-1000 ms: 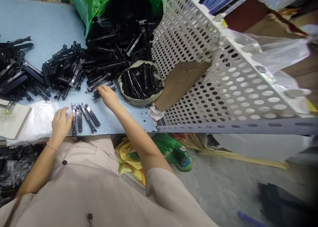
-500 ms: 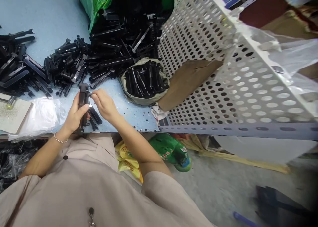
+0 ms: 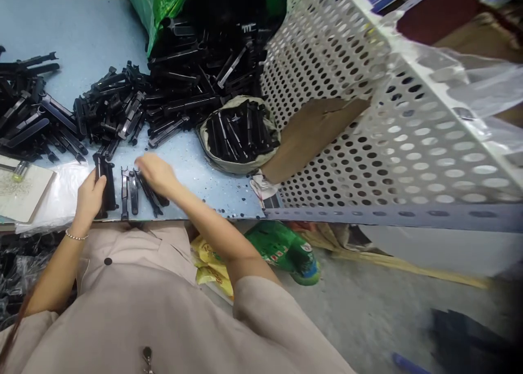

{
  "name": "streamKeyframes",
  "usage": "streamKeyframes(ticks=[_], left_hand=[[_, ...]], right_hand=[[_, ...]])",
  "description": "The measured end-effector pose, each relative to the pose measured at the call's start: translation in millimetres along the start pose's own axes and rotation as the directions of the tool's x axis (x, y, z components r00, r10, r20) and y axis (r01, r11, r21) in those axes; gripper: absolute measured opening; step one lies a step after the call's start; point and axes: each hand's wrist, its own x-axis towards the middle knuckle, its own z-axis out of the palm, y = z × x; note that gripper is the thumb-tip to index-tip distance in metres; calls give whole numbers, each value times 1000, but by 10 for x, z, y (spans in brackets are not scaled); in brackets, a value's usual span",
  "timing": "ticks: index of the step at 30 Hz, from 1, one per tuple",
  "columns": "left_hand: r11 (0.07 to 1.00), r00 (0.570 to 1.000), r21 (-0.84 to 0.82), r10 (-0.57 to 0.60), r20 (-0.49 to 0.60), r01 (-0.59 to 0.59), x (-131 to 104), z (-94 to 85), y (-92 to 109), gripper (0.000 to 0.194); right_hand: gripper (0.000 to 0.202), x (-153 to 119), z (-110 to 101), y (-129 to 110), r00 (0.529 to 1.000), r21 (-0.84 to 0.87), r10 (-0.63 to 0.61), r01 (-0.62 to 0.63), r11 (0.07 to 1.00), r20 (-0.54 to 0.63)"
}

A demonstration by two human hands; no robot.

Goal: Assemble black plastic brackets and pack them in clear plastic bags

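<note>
My left hand (image 3: 90,195) is closed around a long black plastic part (image 3: 108,186), held upright near the table's front edge. Just right of it, two slim black pieces (image 3: 129,193) lie side by side on the blue table. My right hand (image 3: 157,175) is over more slim black pieces (image 3: 152,200), its fingers curled together at their upper ends. Whether anything is pinched in those fingertips is hidden and slightly blurred.
Heaps of black parts (image 3: 110,104) spread across the blue table (image 3: 81,22), spilling from a green sack (image 3: 141,6). A cloth-lined round container (image 3: 241,164) holds similar pieces. A perforated metal panel (image 3: 318,63) borders the right. Clear plastic bags (image 3: 65,194) lie left.
My left hand has moved left with the black part, away from my right hand. My right hand has left that part's side and shifted slightly left over the slim pieces.
</note>
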Motion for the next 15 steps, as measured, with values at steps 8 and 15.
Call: streamKeyframes(ticks=[8,15], left_hand=[[926,977,319,215,-5,-203,-145,464,-191,52],[886,887,-44,459,-48,-461,-151,533,482,93]], right_hand=[[31,425,-326,894,990,-289,120,-137,948,-75],[29,-180,-536,14,911,434,218,-48,899,-350]])
